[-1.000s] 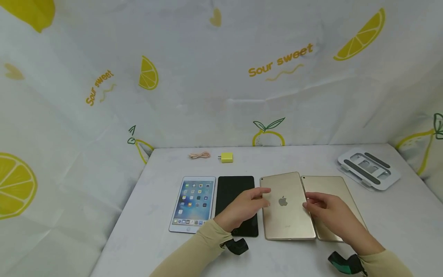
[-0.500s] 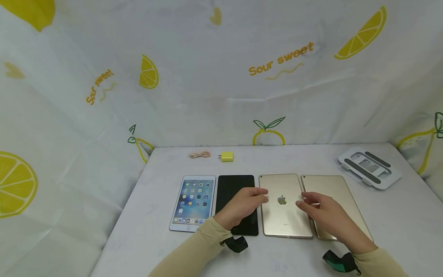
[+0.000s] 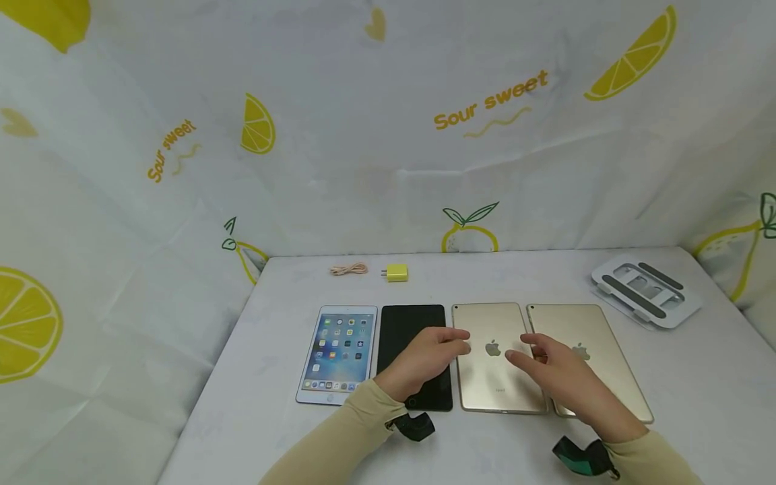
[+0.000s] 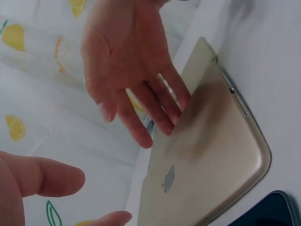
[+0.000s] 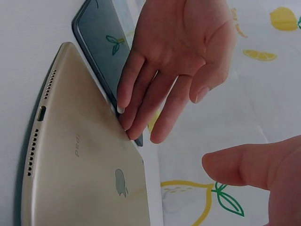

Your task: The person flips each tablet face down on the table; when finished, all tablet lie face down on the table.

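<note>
Face down on the white table (image 3: 242,431) lies a gold tablet (image 3: 491,391) with an apple logo, between my hands. My left hand (image 3: 418,364) reaches over a black tablet (image 3: 400,323); its fingers, loosely extended, are at the gold tablet's left edge. My right hand (image 3: 564,384) hovers at the right edge, thumb and fingers spread apart, over a second gold tablet (image 3: 612,364), also face down. In the left wrist view, the right hand (image 4: 131,52) has relaxed fingers with nothing gripped. The right wrist view shows the left hand (image 5: 183,52) likewise holding nothing.
A white tablet (image 3: 339,350) with a lit screen lies at the row's left end. Behind the row are a coiled pinkish cable (image 3: 349,269) and a yellow charger plug (image 3: 397,273). A white folding stand (image 3: 649,293) with grey strips sits at the back right.
The middle gold tablet has gone from slightly tilted to flat, its right side shifting left. My right hand has let go of its edge and moved left, fingers spreading. My left hand stays nearly still.
</note>
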{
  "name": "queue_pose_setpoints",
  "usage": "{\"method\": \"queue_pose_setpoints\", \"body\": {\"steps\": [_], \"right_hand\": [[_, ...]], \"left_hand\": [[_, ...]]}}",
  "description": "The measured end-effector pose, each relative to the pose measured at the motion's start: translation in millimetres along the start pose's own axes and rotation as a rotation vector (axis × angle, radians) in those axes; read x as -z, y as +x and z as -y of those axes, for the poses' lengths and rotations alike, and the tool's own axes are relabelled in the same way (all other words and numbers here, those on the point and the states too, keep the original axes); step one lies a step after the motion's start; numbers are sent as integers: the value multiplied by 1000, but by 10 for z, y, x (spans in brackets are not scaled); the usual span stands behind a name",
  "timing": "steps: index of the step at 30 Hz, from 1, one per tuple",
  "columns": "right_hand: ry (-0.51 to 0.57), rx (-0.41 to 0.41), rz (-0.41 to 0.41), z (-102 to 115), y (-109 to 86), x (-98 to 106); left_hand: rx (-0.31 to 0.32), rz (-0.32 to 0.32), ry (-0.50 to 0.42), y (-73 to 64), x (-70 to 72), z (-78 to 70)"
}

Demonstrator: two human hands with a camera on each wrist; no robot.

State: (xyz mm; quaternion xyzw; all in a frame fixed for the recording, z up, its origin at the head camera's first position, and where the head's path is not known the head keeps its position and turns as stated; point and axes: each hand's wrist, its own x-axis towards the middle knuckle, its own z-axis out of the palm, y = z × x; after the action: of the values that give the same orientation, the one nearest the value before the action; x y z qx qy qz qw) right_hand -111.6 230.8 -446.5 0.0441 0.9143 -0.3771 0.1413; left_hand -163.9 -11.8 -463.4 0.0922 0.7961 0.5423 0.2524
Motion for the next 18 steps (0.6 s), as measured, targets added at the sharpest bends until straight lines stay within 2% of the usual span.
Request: {"method": "queue_pose_setpoints", "body": {"steps": [13,18], "right_hand": [[1,-37,-11,0,-15,-43],[-19,-23,-34,-11,-18,-63]], "left_hand": [[1,26,-36,-20,-4,-19],[13,26,-50,-7,-24,-24]]}}
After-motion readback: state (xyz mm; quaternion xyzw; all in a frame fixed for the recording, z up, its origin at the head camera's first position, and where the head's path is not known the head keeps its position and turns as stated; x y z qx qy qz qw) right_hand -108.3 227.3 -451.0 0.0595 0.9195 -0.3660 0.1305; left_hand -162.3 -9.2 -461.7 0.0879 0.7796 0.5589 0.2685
